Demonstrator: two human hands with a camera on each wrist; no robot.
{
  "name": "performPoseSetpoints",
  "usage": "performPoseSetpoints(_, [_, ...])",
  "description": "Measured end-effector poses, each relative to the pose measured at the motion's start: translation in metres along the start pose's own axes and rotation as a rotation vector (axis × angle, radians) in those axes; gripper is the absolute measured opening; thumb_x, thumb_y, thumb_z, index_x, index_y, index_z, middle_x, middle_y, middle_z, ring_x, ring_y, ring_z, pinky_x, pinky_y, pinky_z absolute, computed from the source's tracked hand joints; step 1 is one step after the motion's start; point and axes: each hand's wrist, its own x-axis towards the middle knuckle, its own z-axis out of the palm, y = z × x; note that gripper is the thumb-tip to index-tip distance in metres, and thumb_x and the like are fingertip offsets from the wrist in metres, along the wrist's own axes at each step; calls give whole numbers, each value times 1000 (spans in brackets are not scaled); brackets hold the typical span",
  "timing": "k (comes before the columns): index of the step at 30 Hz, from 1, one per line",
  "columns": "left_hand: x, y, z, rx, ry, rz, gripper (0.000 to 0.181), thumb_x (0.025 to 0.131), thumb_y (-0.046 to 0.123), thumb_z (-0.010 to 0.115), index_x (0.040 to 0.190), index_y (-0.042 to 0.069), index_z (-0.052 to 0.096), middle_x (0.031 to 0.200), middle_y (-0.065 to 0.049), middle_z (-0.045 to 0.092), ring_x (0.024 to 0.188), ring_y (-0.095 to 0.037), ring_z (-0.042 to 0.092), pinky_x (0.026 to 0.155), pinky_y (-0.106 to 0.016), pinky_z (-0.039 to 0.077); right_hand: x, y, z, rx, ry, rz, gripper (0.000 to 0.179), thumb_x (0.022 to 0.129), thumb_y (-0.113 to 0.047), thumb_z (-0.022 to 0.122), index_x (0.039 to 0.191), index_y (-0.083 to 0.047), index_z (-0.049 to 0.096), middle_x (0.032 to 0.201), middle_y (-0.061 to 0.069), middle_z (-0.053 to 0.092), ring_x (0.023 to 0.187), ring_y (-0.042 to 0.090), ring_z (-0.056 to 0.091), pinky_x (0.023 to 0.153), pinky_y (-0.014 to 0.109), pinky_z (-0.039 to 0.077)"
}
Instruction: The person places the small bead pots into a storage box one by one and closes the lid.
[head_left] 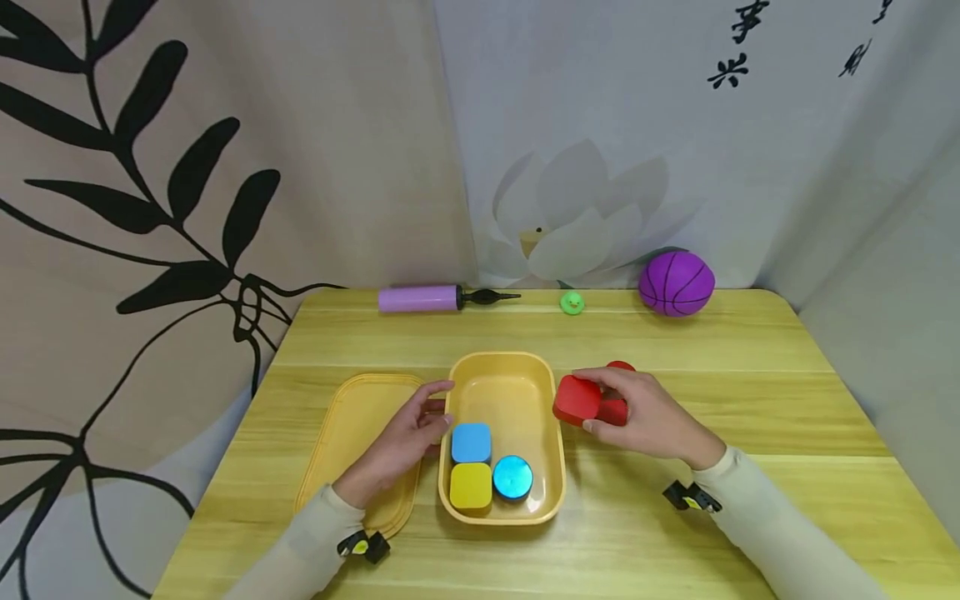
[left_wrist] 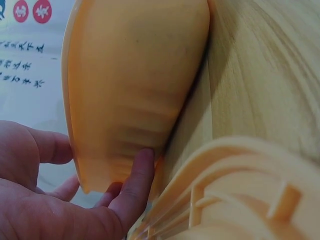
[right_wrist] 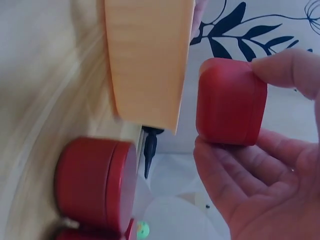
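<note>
- Presently, the red block (head_left: 577, 400) is up off the table (head_left: 712, 517), just outside the right wall of the tray (head_left: 498, 400).
- Thumb and fingers of the right hand (head_left: 648, 412) pinch that block by its edges; a slackened pinch could probably drop it, or a low path knock it against the rim.
- The left hand (head_left: 401, 442) is at the tray's left side, fingers spread and touching the wall without clamping it; a shove from the right might therefore slide the tray towards the lid (head_left: 360, 412).
- Inside, the blue block (head_left: 471, 442), yellow block (head_left: 471, 487) and round tin (head_left: 513, 477) sit close together at the near end; a jolt to the tray could shift them.
- Below the right hand stands a red tin (right_wrist: 87, 182), another red piece (head_left: 621, 365) near it; a dipping wrist might tip either.
- From the head, block and red tin overlap; the right wrist view shows them apart, the block higher.
- Only the head view shows the tray's contents, while the left wrist view shows a fingertip on its outer wall, hidden from above.
</note>
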Motion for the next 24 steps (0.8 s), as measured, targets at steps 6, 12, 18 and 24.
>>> performPoseSetpoints(6, [0, 0, 0, -3, 10, 0, 54, 111, 22, 56, 162, 24, 36, 149, -21, 48, 115, -26, 57, 82, -37, 55, 17, -8, 14, -26, -24, -67, 60, 86, -22, 83, 143, -16, 64, 130, -5, 72, 105, 12, 72, 89, 44, 63])
performPoseSetpoints(12, [-1, 1, 0, -2, 14, -4, 53, 112, 22, 55, 161, 25, 37, 149, -20, 48, 114, -26, 57, 83, -37, 55, 31, -17, 27, 1, -89, -64, 59, 87, -21, 79, 144, -18, 63, 129, -9, 69, 110, 9, 70, 94, 41, 62])
performPoseSetpoints(18, [0, 0, 1, -19, 5, -5, 54, 111, 21, 56, 161, 25, 36, 149, -21, 48, 116, -26, 57, 83, -36, 55, 41, -27, 39, -62, -165, -69, 62, 85, -22, 75, 145, -17, 62, 134, -6, 67, 117, 14, 65, 100, 46, 57])
performPoseSetpoints(24, [0, 0, 1, -19, 13, -10, 53, 111, 22, 57, 160, 26, 37, 148, -20, 48, 116, -26, 57, 83, -36, 55, 47, -33, 50, -156, -222, -112, 65, 85, -26, 73, 147, -15, 62, 137, -4, 66, 123, 17, 62, 107, 45, 53])
